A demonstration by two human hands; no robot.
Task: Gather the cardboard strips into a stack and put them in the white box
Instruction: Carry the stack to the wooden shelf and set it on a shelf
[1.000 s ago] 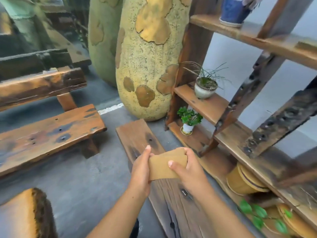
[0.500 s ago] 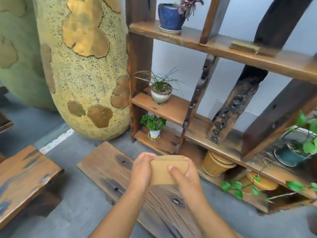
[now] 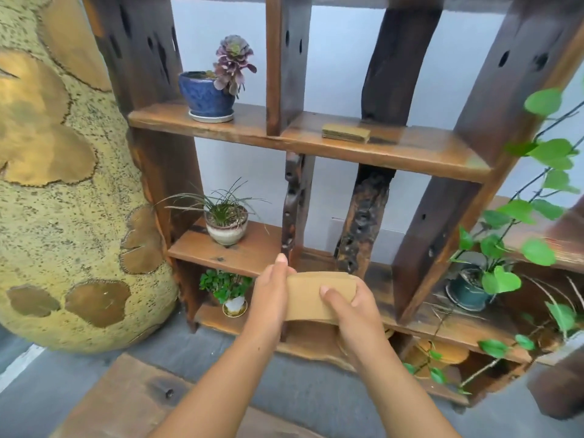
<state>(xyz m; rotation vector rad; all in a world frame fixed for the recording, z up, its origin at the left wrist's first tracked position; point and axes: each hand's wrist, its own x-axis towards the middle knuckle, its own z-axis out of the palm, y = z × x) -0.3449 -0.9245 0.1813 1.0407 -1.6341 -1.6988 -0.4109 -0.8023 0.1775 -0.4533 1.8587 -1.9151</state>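
Observation:
A stack of tan cardboard strips (image 3: 311,295) is held between both hands in front of the wooden shelf unit. My left hand (image 3: 268,297) grips its left end, thumb raised at the top. My right hand (image 3: 354,311) grips the right end with the thumb pressed on the front face. A second small stack of cardboard strips (image 3: 346,133) lies on the upper shelf board (image 3: 410,150). No white box is in view.
The shelf unit holds a blue pot with a purple succulent (image 3: 210,93), a grass-like plant in a striped pot (image 3: 226,224), a small leafy plant (image 3: 229,287) and a trailing vine (image 3: 505,248). A large mottled yellow vase (image 3: 63,200) stands left. A wooden plank (image 3: 126,403) lies below.
The view has turned right and upward from the benches and floor plank to the shelf unit. Both hands have kept hold of the cardboard stack and carried it toward the shelves.

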